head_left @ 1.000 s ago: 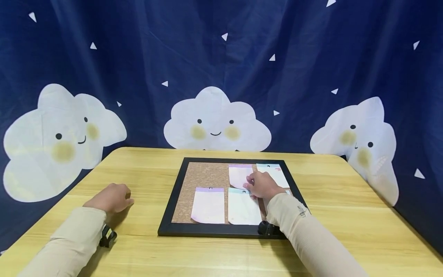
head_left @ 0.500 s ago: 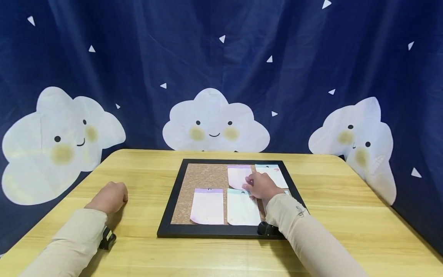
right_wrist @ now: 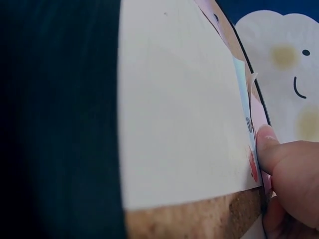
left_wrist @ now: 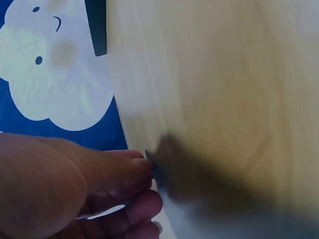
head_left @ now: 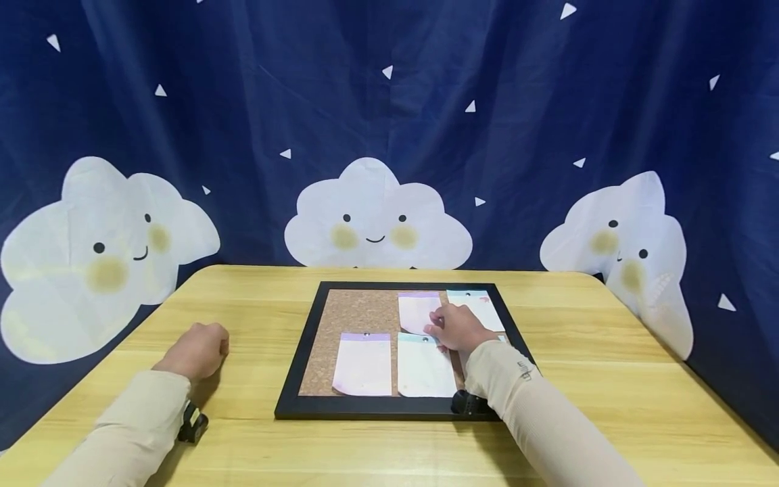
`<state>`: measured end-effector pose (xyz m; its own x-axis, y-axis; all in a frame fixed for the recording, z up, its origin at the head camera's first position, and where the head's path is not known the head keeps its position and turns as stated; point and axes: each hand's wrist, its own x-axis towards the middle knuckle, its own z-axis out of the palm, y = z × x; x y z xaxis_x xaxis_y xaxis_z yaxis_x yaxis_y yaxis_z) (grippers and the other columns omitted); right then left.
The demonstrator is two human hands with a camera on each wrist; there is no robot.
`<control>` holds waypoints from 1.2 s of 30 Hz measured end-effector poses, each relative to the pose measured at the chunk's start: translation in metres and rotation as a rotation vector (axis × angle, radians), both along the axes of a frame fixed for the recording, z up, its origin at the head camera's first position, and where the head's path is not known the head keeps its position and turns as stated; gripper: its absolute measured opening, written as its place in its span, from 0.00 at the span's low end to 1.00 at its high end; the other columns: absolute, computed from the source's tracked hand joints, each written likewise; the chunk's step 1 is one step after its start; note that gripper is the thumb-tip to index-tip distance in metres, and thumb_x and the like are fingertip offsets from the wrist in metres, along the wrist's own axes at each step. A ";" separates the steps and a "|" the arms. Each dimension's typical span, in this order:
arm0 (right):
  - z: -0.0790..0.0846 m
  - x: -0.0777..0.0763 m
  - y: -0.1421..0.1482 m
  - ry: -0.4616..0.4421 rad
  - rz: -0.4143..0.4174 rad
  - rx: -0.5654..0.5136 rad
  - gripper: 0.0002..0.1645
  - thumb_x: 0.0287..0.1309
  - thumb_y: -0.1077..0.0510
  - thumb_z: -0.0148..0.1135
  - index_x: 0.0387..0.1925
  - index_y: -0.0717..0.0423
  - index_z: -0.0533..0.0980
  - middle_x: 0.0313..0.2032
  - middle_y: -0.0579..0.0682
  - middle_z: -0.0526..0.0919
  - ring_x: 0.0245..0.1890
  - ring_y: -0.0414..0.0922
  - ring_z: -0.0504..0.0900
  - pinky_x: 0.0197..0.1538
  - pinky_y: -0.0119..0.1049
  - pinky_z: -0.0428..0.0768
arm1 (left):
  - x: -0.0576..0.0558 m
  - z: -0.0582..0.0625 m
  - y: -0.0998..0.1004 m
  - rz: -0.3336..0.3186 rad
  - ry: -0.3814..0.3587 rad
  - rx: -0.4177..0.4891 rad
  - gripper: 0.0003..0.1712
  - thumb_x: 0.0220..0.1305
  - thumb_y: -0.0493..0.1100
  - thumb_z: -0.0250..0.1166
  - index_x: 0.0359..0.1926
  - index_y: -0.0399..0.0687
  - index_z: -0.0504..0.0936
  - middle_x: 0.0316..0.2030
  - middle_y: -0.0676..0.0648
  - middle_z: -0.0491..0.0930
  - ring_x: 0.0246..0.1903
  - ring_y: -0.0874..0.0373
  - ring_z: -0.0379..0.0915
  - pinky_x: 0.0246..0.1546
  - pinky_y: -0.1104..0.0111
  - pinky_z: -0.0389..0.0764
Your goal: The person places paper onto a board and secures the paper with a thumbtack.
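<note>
My right hand is over the framed cork board, at the lower right corner of the upper purple-topped note. Thumb and forefinger pinch that note's edge; in the right wrist view the thumb lies against the pink paper. No pin shows on its visible top strip. Below it is a teal-topped note with a silver pin. A purple-topped note is pinned lower left, and another teal-topped note upper right. My left hand rests by the board's left, fingers loosely curled.
The board's black frame lies flat on the light wood table. A lower right note is mostly hidden under my right sleeve. Behind the table hangs a dark blue curtain with smiling clouds.
The right hand stays at the same note corner. My left thumb, seen apart from the fingers a second ago, has drawn in. The whole head view shifts slightly.
</note>
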<state>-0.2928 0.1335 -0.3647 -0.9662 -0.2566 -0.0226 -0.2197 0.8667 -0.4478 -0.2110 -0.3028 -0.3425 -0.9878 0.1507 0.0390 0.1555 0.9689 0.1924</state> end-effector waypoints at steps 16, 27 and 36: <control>0.006 -0.006 0.005 0.031 0.027 0.023 0.12 0.63 0.52 0.64 0.40 0.56 0.80 0.25 0.47 0.77 0.18 0.39 0.77 0.48 0.43 0.74 | -0.009 0.007 0.045 -0.165 0.221 0.207 0.09 0.47 0.27 0.65 0.24 0.45 0.79 0.21 0.56 0.74 0.24 0.61 0.68 0.27 0.65 0.73; 0.004 -0.004 0.005 0.015 0.035 0.030 0.15 0.63 0.53 0.64 0.45 0.60 0.79 0.23 0.47 0.77 0.19 0.39 0.77 0.48 0.44 0.75 | -0.021 0.024 0.095 -0.135 0.104 0.517 0.09 0.50 0.30 0.73 0.28 0.41 0.80 0.25 0.52 0.77 0.28 0.58 0.73 0.32 0.66 0.76; 0.001 -0.002 0.003 0.012 0.042 0.017 0.16 0.64 0.53 0.64 0.47 0.60 0.79 0.24 0.46 0.78 0.19 0.39 0.78 0.46 0.43 0.76 | -0.028 0.026 0.125 -0.155 0.046 0.587 0.06 0.55 0.29 0.68 0.31 0.39 0.79 0.27 0.49 0.76 0.30 0.57 0.73 0.33 0.66 0.77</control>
<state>-0.2946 0.1363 -0.3637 -0.9547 -0.2970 -0.0162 -0.2615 0.8639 -0.4304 -0.2386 -0.1781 -0.3166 -0.9515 0.2329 0.2009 0.3067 0.6688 0.6772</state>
